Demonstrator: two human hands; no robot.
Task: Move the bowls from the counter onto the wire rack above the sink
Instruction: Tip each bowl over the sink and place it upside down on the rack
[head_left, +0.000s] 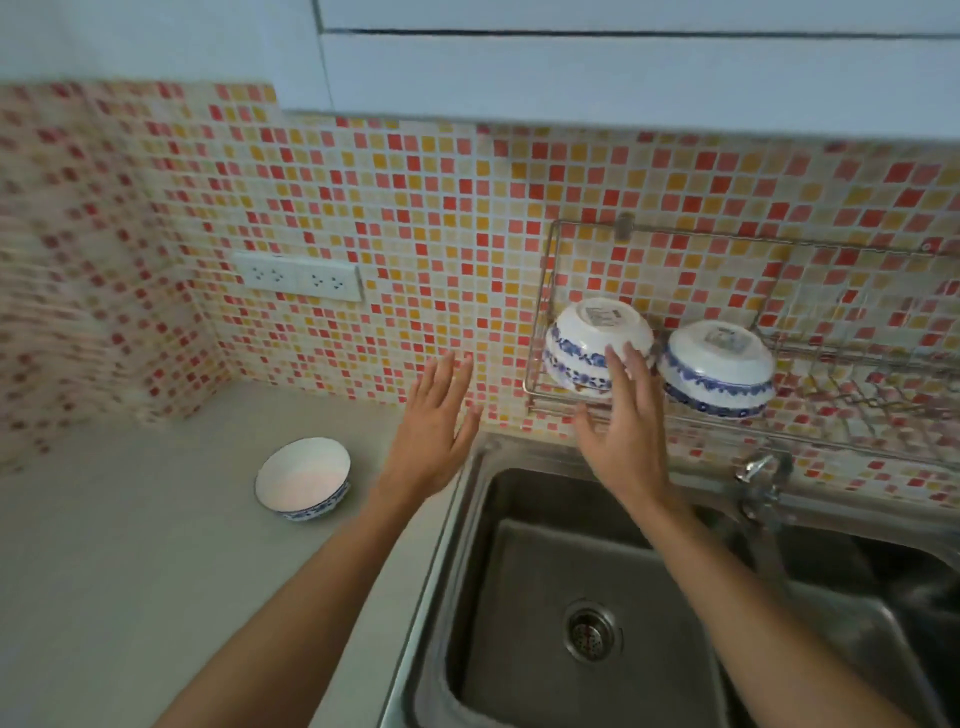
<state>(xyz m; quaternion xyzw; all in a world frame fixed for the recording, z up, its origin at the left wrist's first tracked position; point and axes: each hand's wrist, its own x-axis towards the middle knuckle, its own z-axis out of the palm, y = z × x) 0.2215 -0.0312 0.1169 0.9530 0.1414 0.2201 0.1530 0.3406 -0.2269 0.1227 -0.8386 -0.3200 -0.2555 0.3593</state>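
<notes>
A white bowl with a blue pattern (303, 479) stands upright on the grey counter (130, 545), left of the sink. On the wire rack (540, 374) above the sink, a stack of two such bowls (587, 338) lies upside down at the left end. Another bowl (717, 369) lies upside down just to their right. My right hand (623, 431) is held up with fingers spread, its fingertips at the front of the stacked bowls, holding nothing. My left hand (434, 431) hovers open above the counter's back edge, between the counter bowl and the rack.
A steel sink (545, 597) with a round drain (589, 631) lies below the rack. A tap (763, 483) sticks out of the wall at the sink's right. A white socket strip (298, 275) is on the mosaic tile wall. White cabinets hang overhead.
</notes>
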